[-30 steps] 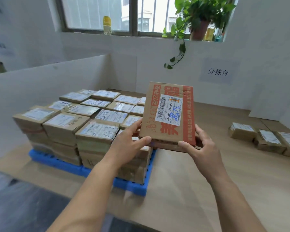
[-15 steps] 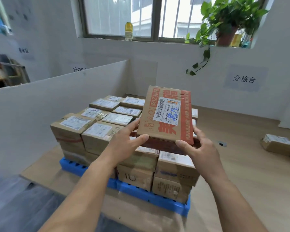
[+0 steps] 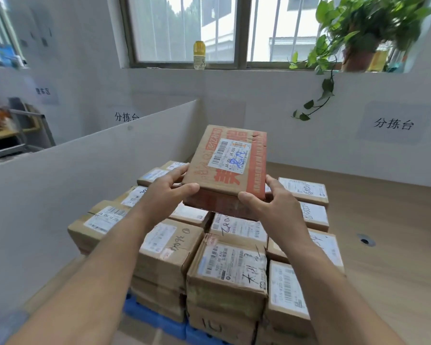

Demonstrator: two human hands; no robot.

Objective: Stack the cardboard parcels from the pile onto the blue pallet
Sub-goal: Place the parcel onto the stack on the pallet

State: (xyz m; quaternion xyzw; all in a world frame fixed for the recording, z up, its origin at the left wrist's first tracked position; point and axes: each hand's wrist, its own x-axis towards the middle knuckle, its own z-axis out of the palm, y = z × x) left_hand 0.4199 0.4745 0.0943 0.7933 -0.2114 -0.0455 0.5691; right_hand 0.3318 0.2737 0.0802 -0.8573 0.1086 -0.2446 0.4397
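While both hands grip it, a cardboard parcel (image 3: 228,168) hangs above the stacked parcels (image 3: 227,267).
Nearest, the blue pallet (image 3: 171,326) shows under the stack; the left hand (image 3: 168,189) and right hand (image 3: 271,204) clasp the parcel's near corners, its white label up; beyond, a white partition (image 3: 90,175) and window (image 3: 184,28).
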